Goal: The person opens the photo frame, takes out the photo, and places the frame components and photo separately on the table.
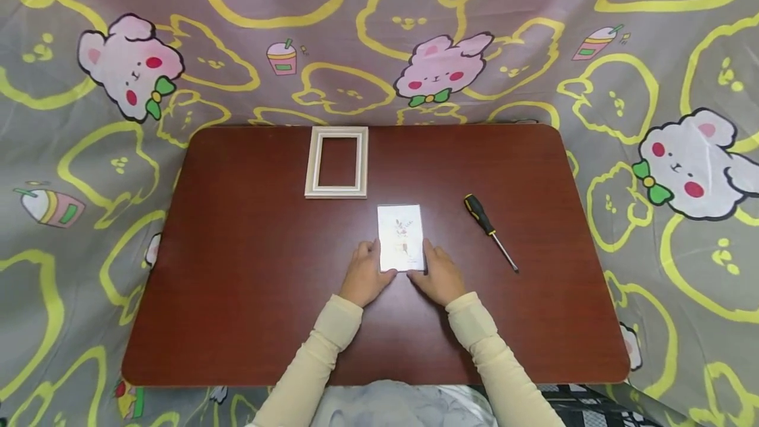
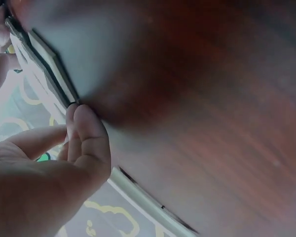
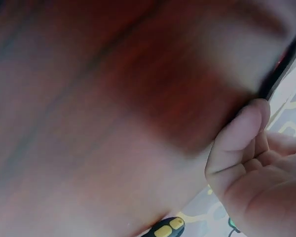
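A small white rectangular picture (image 1: 401,236) with a faint plant print lies between both hands near the table's middle. My left hand (image 1: 364,277) grips its left side, with the thumb at the lower edge. On the opposite side, my right hand (image 1: 440,275) holds the right edge, its thumb also by the lower corner. From the left wrist, the picture's edge (image 2: 44,74) looks layered, with a pale strip and dark lines. Curled fingers (image 3: 237,133) meet the picture's dark edge in the right wrist view. The hands hide parts of both sides.
An off-white picture frame (image 1: 314,163), with table showing through its opening, lies at the back, left of centre. A black and yellow screwdriver (image 1: 480,214) lies to the right, tip toward the front. The brown table (image 1: 249,269) has rounded corners, with patterned cloth (image 1: 332,31) around it.
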Action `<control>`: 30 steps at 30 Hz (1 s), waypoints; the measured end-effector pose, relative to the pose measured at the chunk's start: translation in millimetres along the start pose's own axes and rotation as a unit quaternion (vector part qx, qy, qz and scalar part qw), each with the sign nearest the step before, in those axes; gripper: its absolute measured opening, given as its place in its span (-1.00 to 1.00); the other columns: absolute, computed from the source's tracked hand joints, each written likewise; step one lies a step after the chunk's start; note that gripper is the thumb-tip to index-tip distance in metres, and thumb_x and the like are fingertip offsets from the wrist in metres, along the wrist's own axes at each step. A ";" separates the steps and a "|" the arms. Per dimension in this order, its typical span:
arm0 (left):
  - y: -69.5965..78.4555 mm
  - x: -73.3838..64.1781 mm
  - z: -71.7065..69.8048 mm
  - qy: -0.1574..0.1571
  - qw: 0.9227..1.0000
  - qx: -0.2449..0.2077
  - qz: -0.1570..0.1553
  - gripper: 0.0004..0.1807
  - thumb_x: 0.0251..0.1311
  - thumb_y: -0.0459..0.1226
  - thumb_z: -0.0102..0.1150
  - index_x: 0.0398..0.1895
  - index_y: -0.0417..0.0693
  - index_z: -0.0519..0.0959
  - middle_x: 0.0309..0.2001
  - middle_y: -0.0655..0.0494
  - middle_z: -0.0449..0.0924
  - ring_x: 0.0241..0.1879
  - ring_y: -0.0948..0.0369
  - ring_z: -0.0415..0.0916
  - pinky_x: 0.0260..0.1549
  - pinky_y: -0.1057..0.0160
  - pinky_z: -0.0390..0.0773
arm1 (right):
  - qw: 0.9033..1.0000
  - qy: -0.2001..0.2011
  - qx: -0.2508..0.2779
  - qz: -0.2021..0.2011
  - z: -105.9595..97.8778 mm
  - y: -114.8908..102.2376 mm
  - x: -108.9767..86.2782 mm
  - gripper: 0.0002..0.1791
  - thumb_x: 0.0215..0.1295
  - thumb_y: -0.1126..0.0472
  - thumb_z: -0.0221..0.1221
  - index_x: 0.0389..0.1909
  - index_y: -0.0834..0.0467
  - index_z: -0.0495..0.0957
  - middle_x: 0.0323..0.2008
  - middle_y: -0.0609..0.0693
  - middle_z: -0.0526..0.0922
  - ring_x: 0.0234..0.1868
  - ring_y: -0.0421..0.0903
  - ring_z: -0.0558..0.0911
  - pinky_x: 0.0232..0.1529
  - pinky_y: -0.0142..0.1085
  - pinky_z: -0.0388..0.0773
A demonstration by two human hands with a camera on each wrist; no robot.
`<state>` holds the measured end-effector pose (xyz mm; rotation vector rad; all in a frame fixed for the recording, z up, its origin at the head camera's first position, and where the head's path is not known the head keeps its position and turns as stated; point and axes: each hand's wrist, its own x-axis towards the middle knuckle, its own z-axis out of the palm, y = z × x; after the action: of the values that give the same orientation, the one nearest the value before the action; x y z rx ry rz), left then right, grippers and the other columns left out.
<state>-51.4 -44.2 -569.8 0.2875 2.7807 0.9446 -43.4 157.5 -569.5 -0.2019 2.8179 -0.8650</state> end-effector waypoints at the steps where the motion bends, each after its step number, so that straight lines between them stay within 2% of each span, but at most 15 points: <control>1: 2.2 0.5 0.0 -0.001 1.000 -0.002 -0.001 -0.10 0.19 -0.11 0.43 0.44 -0.44 0.26 0.16 -0.30 0.38 0.16 -0.13 0.37 0.19 -0.02 0.40 | 1.000 0.001 0.008 0.006 -0.9 0.0 -0.4 -0.06 0.20 0.05 0.41 0.44 0.45 0.21 0.04 0.37 0.56 0.03 0.24 0.57 0.03 0.09 0.51; 5: 8.6 3.0 -1.3 0.003 1.000 -0.001 0.003 -0.07 0.17 -0.12 0.45 0.47 -0.42 0.22 0.19 -0.30 0.37 0.18 -0.14 0.38 0.21 -0.01 0.39 | 0.999 0.001 0.034 0.030 -6.5 -0.9 -0.1 -0.06 0.23 0.05 0.37 0.47 0.42 0.18 0.05 0.38 0.55 0.04 0.23 0.56 0.05 0.09 0.50; 11: 12.7 6.6 -5.5 0.032 0.999 0.015 0.037 -0.08 0.11 -0.17 0.49 0.43 -0.45 0.26 0.14 -0.29 0.41 0.13 -0.13 0.43 0.15 -0.03 0.42 | 0.998 0.023 0.034 0.046 -11.8 -2.2 2.8 -0.05 0.21 0.04 0.40 0.49 0.37 0.19 -0.09 0.32 0.53 -0.20 0.15 0.56 -0.17 0.07 0.53; 16: 11.6 12.5 -9.9 0.066 0.995 0.022 0.074 -0.12 0.09 -0.22 0.50 0.39 -0.47 0.31 0.09 -0.31 0.45 0.07 -0.15 0.47 0.10 -0.06 0.46 | 0.998 0.044 0.049 0.023 -18.3 -2.9 7.8 -0.06 0.19 0.10 0.43 0.46 0.41 0.20 -0.08 0.36 0.51 -0.19 0.19 0.55 -0.11 0.07 0.52; 19: 11.0 17.5 -14.4 0.080 0.993 0.016 0.085 -0.14 0.09 -0.22 0.50 0.38 -0.45 0.32 0.07 -0.31 0.45 0.05 -0.17 0.48 0.07 -0.08 0.48 | 0.997 0.056 0.055 0.003 -23.2 -3.5 12.6 -0.08 0.19 0.12 0.43 0.45 0.41 0.22 -0.05 0.39 0.52 -0.11 0.25 0.56 -0.03 0.11 0.50; 22: 11.3 24.3 -20.5 0.088 0.992 0.010 0.095 -0.16 0.10 -0.23 0.49 0.38 -0.44 0.34 0.05 -0.30 0.45 0.02 -0.16 0.49 0.05 -0.07 0.49 | 0.996 0.065 0.060 -0.009 -28.7 -4.1 19.7 -0.10 0.20 0.12 0.43 0.45 0.38 0.24 -0.05 0.37 0.51 -0.10 0.26 0.56 -0.03 0.12 0.50; 25: 12.4 32.9 -27.3 0.089 0.991 0.003 0.098 -0.19 0.12 -0.23 0.48 0.38 -0.42 0.35 0.03 -0.29 0.47 -0.02 -0.14 0.51 -0.01 -0.07 0.53 | 0.995 0.074 0.062 -0.019 -35.1 -4.4 29.6 -0.12 0.19 0.12 0.44 0.43 0.38 0.27 -0.13 0.30 0.51 -0.16 0.20 0.54 -0.09 0.10 0.51; 30: 14.7 52.4 -36.7 0.080 0.994 -0.017 0.079 -0.25 0.19 -0.21 0.43 0.39 -0.34 0.38 0.11 -0.27 0.45 0.05 -0.13 0.52 0.03 -0.07 0.52 | 0.993 0.088 0.073 -0.034 -48.4 -4.2 51.5 -0.17 0.17 0.14 0.45 0.38 0.39 0.32 -0.29 0.19 0.45 -0.28 0.12 0.47 -0.23 0.00 0.46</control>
<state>-108.8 -41.3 -538.3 0.4513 2.9179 1.0949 -103.6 170.8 -534.8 -0.2120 2.9057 -1.1543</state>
